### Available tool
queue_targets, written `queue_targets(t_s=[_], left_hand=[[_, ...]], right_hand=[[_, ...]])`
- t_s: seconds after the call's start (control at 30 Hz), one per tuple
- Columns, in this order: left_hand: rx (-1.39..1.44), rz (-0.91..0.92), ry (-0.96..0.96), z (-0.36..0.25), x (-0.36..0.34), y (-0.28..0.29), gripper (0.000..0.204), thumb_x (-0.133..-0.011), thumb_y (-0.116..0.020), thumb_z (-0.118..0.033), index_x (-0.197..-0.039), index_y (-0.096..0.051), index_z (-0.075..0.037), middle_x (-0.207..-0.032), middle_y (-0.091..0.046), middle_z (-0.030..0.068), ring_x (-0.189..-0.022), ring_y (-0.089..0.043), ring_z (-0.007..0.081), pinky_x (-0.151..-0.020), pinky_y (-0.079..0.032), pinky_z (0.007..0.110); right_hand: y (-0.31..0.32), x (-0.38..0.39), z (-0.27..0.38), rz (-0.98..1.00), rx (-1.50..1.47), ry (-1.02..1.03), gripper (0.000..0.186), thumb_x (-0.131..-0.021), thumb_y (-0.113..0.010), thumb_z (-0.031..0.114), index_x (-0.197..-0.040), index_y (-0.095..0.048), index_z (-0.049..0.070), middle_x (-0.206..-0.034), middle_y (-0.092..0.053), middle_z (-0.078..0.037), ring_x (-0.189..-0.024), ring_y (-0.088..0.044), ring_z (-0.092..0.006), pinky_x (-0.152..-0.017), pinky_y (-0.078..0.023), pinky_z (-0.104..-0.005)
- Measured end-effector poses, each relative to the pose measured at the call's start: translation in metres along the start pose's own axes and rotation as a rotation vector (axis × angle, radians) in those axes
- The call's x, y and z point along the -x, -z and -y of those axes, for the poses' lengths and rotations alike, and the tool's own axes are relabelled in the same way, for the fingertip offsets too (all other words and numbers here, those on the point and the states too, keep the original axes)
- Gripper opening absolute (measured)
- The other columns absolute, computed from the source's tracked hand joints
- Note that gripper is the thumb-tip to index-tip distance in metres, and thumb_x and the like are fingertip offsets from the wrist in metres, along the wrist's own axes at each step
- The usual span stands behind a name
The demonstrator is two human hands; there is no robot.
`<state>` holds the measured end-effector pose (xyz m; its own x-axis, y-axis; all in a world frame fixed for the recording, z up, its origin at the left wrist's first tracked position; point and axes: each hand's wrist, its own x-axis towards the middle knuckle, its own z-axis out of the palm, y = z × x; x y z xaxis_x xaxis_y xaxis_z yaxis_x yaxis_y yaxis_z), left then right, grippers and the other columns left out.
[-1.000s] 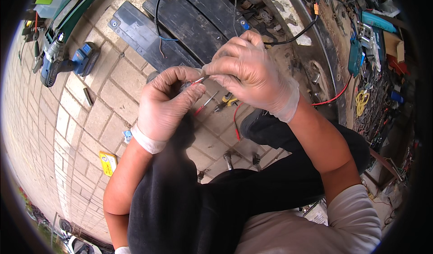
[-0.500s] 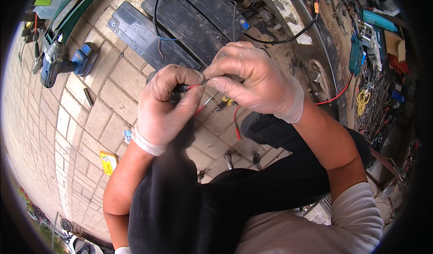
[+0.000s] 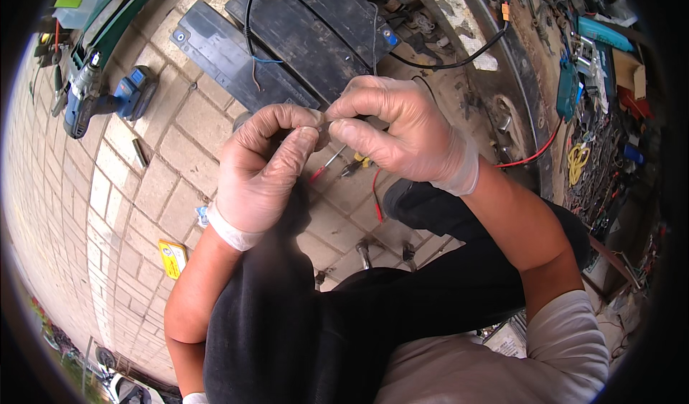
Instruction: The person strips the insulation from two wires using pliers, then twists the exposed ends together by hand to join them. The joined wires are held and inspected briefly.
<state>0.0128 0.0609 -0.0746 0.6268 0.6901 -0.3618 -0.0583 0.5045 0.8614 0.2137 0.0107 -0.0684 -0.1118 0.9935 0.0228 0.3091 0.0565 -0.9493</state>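
Both my hands wear thin, see-through gloves and meet fingertip to fingertip over my lap. My left hand (image 3: pixel 260 170) is closed in a pinch, thumb against forefinger; what lies between them is hidden. Closed beside it, my right hand (image 3: pixel 405 131) pinches a thin black wire, most of which its fingers cover. A dark loop of wire (image 3: pixel 425 82) shows behind that hand. Below the fingertips, a screwdriver with a red handle (image 3: pixel 317 175) and yellow-handled pliers (image 3: pixel 353 167) lie on the paving. A red test lead (image 3: pixel 377 206) lies near my shoe.
Large black batteries (image 3: pixel 301 30) stand ahead, with a black cable (image 3: pixel 248 30) across them. A cordless drill (image 3: pixel 90 102) lies at the left, near a yellow packet (image 3: pixel 173 259). On the right, a cluttered metal ledge (image 3: pixel 527 81) holds tools and cables.
The dark wire with a red part that showed at my left fingers is out of sight there. My left fingertips have closed up, and my right hand has dropped slightly.
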Motion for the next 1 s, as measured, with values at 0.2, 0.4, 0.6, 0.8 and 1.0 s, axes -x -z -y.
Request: queue_targets(t_s=[0.2,0.4,0.6,0.8,1.0], left_hand=[[-0.056,-0.051,0.081,-0.004,-0.001,-0.002,0.016,-0.095,-0.062,-0.007,-0.108,-0.062,0.002,-0.098,-0.066,0.0059,-0.090,-0.061,0.0112,-0.084,-0.050,0.025],[-0.211,-0.153,-0.011,-0.001,-0.001,-0.006,0.019,-0.089,-0.065,-0.005,-0.106,-0.066,0.002,-0.095,-0.067,0.0053,-0.084,-0.062,0.0105,-0.078,-0.051,0.024],[-0.445,-0.148,-0.193,0.005,-0.005,-0.002,0.015,-0.083,-0.067,-0.003,-0.098,-0.069,0.000,-0.085,-0.067,0.0071,-0.076,-0.063,0.0111,-0.071,-0.051,0.026],[-0.335,-0.090,-0.007,-0.006,-0.002,-0.004,0.012,-0.085,-0.064,-0.003,-0.096,-0.068,0.001,-0.085,-0.067,0.0046,-0.073,-0.061,0.0082,-0.066,-0.050,0.023],[-0.001,-0.044,0.281,-0.010,-0.008,-0.001,0.020,-0.088,-0.064,-0.001,-0.107,-0.065,0.004,-0.092,-0.067,0.0039,-0.081,-0.063,0.0082,-0.072,-0.050,0.021]], right_hand=[[0.007,-0.007,-0.001,0.085,0.279,0.170,0.005,-0.082,-0.064,0.007,-0.082,-0.062,0.002,-0.074,-0.057,-0.010,-0.069,-0.057,-0.0283,-0.066,-0.046,-0.0380],[0.009,-0.014,0.002,0.119,0.266,0.159,0.012,-0.082,-0.062,0.011,-0.082,-0.064,-0.002,-0.074,-0.061,-0.016,-0.072,-0.062,-0.0344,-0.067,-0.051,-0.0416],[0.012,-0.017,0.007,0.173,0.270,0.138,0.015,-0.082,-0.062,0.012,-0.083,-0.065,-0.002,-0.076,-0.063,-0.017,-0.074,-0.064,-0.0353,-0.069,-0.052,-0.0420],[0.018,-0.017,0.011,0.246,0.375,0.134,0.015,-0.083,-0.061,0.016,-0.086,-0.067,0.002,-0.078,-0.064,-0.012,-0.080,-0.064,-0.0306,-0.079,-0.047,-0.0409],[0.023,-0.015,-0.002,0.319,0.466,0.125,0.014,-0.087,-0.062,0.020,-0.096,-0.067,0.009,-0.085,-0.061,-0.005,-0.091,-0.059,-0.0228,-0.091,-0.037,-0.0401]])
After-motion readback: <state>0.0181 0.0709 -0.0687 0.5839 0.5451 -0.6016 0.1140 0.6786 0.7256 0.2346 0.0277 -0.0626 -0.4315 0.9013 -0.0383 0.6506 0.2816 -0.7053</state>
